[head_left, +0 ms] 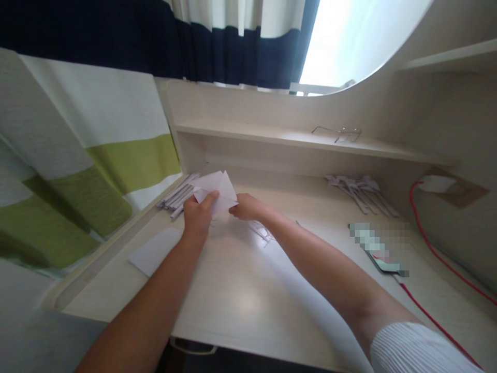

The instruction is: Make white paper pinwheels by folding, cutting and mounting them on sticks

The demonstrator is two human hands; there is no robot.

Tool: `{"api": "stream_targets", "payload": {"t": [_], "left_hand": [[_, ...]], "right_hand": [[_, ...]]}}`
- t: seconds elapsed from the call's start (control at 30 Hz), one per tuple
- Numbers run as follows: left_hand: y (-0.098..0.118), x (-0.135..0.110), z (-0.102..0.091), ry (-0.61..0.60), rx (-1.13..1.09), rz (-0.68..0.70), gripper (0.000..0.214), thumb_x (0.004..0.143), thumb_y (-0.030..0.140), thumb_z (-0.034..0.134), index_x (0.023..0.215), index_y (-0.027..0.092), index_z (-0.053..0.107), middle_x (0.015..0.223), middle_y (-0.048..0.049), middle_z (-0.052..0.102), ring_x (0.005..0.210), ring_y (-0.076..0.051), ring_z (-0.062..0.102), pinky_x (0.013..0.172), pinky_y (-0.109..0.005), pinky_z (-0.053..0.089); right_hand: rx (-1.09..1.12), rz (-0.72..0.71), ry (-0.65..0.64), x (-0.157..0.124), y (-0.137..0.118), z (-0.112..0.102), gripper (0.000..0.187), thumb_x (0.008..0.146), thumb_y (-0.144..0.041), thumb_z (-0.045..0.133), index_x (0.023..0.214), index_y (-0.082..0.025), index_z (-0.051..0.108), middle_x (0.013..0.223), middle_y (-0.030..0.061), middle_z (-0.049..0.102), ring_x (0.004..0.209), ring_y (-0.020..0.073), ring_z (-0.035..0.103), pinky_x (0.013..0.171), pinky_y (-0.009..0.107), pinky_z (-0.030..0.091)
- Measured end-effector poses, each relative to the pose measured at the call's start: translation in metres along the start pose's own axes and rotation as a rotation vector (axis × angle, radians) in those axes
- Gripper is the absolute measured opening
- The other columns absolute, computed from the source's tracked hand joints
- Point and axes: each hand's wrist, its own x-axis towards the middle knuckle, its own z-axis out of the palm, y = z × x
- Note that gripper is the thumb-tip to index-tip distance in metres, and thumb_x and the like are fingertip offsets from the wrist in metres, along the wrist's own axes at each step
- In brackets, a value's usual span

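Above the desk, a folded sheet of white paper [217, 189] is held up between my two hands. My left hand [200, 210] grips its left lower part, with the thumb lying across the face of the paper. At the right corner, my right hand [248, 206] pinches the paper's edge; its fingertips are partly hidden. Creases and a pointed top show on the paper. Just behind my left hand lies a bundle of rolled paper sticks [174, 197]. A flat stack of white paper [155, 251] rests on the desk, partly covered by my left forearm.
Several paper pieces with stems [361, 191] lie at the back right. A phone [375, 248] is plugged into a red cable [435, 318]. Glasses [347, 134] sit on the shelf [272, 135]. Small thin scraps [262, 231] lie beneath my right wrist. A curtain [135, 160] borders the desk's left side.
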Motion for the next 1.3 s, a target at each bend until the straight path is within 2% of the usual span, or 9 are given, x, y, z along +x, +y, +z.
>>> {"api": "stream_targets", "payload": {"t": [0.1, 0.2, 0.3, 0.4, 0.53, 0.73, 0.93, 1.17, 1.3], "left_hand": [[0.002, -0.003, 0.0, -0.02, 0.033, -0.024, 0.033, 0.068, 0.037, 0.079, 0.09, 0.012, 0.074, 0.09, -0.0063, 0.076, 0.076, -0.018, 0.067, 0.072, -0.026, 0.052], [0.001, -0.013, 0.005, -0.107, 0.095, -0.078, 0.031, 0.065, 0.039, 0.079, 0.081, 0.012, 0.073, 0.077, -0.0036, 0.073, 0.065, -0.016, 0.063, 0.062, -0.025, 0.048], [0.0, -0.033, 0.016, -0.252, 0.173, -0.133, 0.028, 0.064, 0.039, 0.08, 0.069, 0.013, 0.07, 0.064, -0.0003, 0.067, 0.057, -0.014, 0.056, 0.054, -0.023, 0.041], [0.002, -0.059, 0.028, -0.42, 0.236, -0.185, 0.027, 0.065, 0.039, 0.08, 0.067, 0.014, 0.071, 0.061, -0.0003, 0.066, 0.055, -0.015, 0.055, 0.052, -0.024, 0.04], [0.004, -0.088, 0.038, -0.625, 0.282, -0.287, 0.031, 0.072, 0.045, 0.075, 0.07, 0.014, 0.071, 0.063, -0.002, 0.066, 0.054, -0.015, 0.055, 0.051, -0.024, 0.04], [-0.002, -0.109, 0.04, -0.806, 0.312, -0.341, 0.034, 0.078, 0.048, 0.069, 0.068, 0.016, 0.07, 0.062, -0.0023, 0.064, 0.053, -0.015, 0.053, 0.05, -0.024, 0.039], [-0.009, -0.1, 0.04, -0.72, 0.402, -0.305, 0.031, 0.074, 0.046, 0.069, 0.062, 0.017, 0.068, 0.059, -0.0023, 0.065, 0.052, -0.015, 0.055, 0.048, -0.024, 0.04], [-0.01, -0.086, 0.041, -0.587, 0.438, -0.276, 0.027, 0.069, 0.043, 0.069, 0.061, 0.017, 0.069, 0.06, -0.0034, 0.067, 0.053, -0.017, 0.058, 0.048, -0.024, 0.041], [-0.01, -0.087, 0.04, -0.62, 0.437, -0.295, 0.028, 0.069, 0.043, 0.069, 0.062, 0.016, 0.071, 0.062, -0.004, 0.069, 0.054, -0.017, 0.059, 0.048, -0.025, 0.042]], "right_hand": [[0.158, 0.021, 0.031, -0.024, 0.018, -0.008, 0.016, 0.087, -0.017, 0.069, 0.073, -0.011, 0.069, 0.069, 0.0079, 0.073, 0.065, 0.0163, 0.069, 0.065, 0.026, 0.054], [0.345, 0.05, 0.118, -0.063, 0.039, -0.008, 0.007, 0.086, -0.015, 0.061, 0.086, -0.014, 0.068, 0.067, 0.0035, 0.071, 0.057, 0.0128, 0.066, 0.054, 0.021, 0.051], [0.5, 0.068, 0.263, -0.114, 0.054, -0.013, 0.017, 0.09, -0.024, 0.054, 0.099, -0.016, 0.067, 0.073, 0.0017, 0.069, 0.06, 0.0122, 0.064, 0.056, 0.023, 0.055], [0.701, 0.067, 0.4, -0.167, 0.057, -0.024, 0.021, 0.086, -0.033, 0.064, 0.098, -0.017, 0.07, 0.079, 0.002, 0.067, 0.066, 0.0132, 0.065, 0.058, 0.025, 0.056], [0.873, 0.074, 0.372, -0.209, 0.052, -0.035, 0.023, 0.086, -0.038, 0.072, 0.095, -0.017, 0.072, 0.07, -0.0011, 0.063, 0.058, 0.011, 0.06, 0.054, 0.024, 0.054], [0.818, 0.067, 0.417, -0.21, 0.064, -0.024, 0.025, 0.088, -0.042, 0.07, 0.097, -0.019, 0.067, 0.058, -0.008, 0.05, 0.047, 0.0099, 0.051, 0.044, 0.022, 0.044], [0.81, 0.163, 0.417, -0.2, 0.082, -0.012, 0.024, 0.088, -0.044, 0.069, 0.089, -0.021, 0.06, 0.048, -0.0117, 0.042, 0.038, 0.0077, 0.037, 0.038, 0.02, 0.027], [0.923, 0.335, 0.303, -0.199, 0.091, -0.009, 0.027, 0.085, -0.045, 0.068, 0.086, -0.018, 0.066, 0.053, -0.0079, 0.046, 0.044, 0.0094, 0.041, 0.043, 0.022, 0.036], [0.659, 0.283, 0.39, -0.201, 0.094, -0.004, 0.025, 0.089, -0.034, 0.061, 0.096, -0.017, 0.078, 0.067, 0.0012, 0.064, 0.06, 0.0151, 0.058, 0.055, 0.027, 0.044]]}}
